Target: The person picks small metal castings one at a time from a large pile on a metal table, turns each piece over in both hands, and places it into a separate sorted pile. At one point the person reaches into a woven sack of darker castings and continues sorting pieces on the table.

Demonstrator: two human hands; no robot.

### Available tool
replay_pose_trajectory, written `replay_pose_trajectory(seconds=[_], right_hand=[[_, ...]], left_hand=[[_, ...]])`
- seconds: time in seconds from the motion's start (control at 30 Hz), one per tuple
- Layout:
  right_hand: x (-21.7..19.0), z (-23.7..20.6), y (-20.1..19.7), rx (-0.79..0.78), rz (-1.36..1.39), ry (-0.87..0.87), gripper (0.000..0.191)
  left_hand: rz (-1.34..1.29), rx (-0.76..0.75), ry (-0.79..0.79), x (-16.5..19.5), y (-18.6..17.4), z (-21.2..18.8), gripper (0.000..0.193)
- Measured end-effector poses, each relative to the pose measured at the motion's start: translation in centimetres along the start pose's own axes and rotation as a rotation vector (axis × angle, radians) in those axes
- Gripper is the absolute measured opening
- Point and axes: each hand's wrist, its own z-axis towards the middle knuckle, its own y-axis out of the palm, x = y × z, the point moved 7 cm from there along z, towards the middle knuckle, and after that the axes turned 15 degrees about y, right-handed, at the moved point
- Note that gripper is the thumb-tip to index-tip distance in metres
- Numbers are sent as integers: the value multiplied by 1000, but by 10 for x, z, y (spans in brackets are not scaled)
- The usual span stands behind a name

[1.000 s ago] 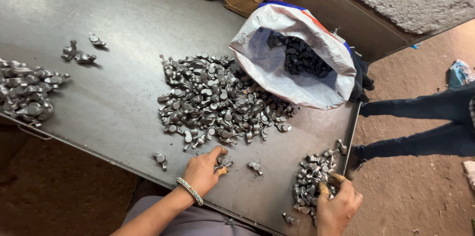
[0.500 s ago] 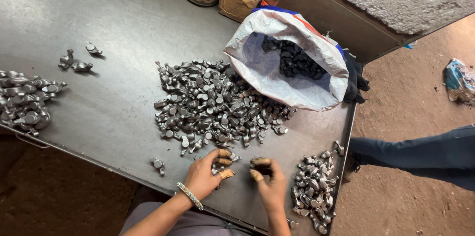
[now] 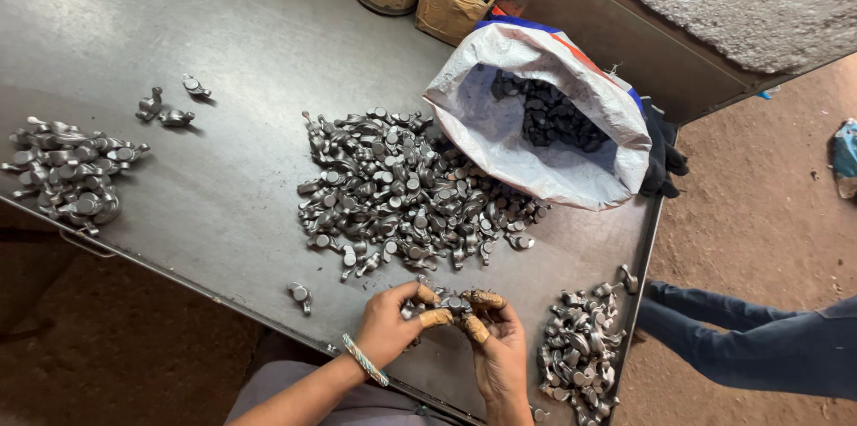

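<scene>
A small grey metal part (image 3: 453, 304) is held low in the frame, just right of centre, pinched between the fingertips of the left hand (image 3: 390, 326) and the right hand (image 3: 494, 346), both of which are closed on it above the near edge of the steel tabletop (image 3: 223, 24). The part appears to be a forged or cast piece with a round head and a curved arm; it is judged rigid, dense for its bulk, and unlikely to be harmed by a drop. Its bare metal surface is probably smooth and perhaps oily, so a grip across the round head or along the arm is judged firmest. Just above the hands, at the centre, a large heap of like parts (image 3: 402, 194) is spread. A smaller heap (image 3: 580, 346) lies at the lower right, another heap (image 3: 71, 171) at the left edge. A white woven sack (image 3: 536, 122) with darker parts inside is seen lying open at the upper right.
</scene>
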Motion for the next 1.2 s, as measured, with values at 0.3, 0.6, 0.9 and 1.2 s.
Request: replay_pose_trajectory(seconds=[0.3, 0.6, 0.9, 1.2], right_hand=[[-5, -9, 17, 3, -79, 42, 42], [-2, -3, 9, -11, -157, -38, 32], [12, 2, -4, 24, 24, 59, 25], [14, 3, -8, 39, 27, 79, 25]], left_hand=[[-580, -11, -400, -52, 15, -12, 15], [-656, -100, -376, -45, 18, -15, 16], [-639, -125, -354, -43, 8, -15, 18], [-680, -106, -360, -34, 7, -13, 18]])
